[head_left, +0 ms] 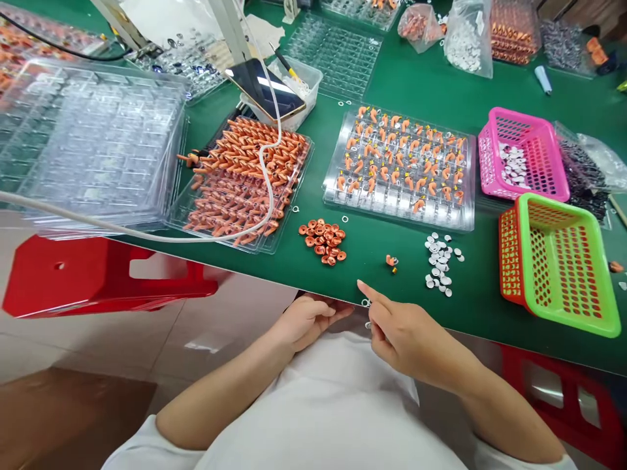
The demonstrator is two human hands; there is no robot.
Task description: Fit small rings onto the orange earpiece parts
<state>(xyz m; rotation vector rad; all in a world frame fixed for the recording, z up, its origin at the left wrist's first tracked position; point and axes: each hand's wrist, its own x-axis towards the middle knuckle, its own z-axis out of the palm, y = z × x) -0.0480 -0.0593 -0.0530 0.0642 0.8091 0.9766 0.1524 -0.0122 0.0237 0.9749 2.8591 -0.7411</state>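
Note:
My left hand [313,321] is at the table's front edge, fingers stretched out and partly under the edge. No object shows in it. My right hand [409,336] is just to the right, its index finger extended over the green tabletop and the other fingers curled. By this hand, a small white ring [365,303] lies at the edge. Another small white piece [368,325] shows just below it, close to the curled fingers. Ahead lie a pile of copper-coloured round caps [323,241], a small orange curved part [390,260] and scattered white discs [439,261].
Behind these sits a clear tray [399,207] of orange curved parts. Stacked orange parts [245,176] and clear trays [98,143] are left, with a white cable [196,239] across them. A pink basket [548,189] and a green basket [605,313] stand right. A phone [267,90] lies on a box.

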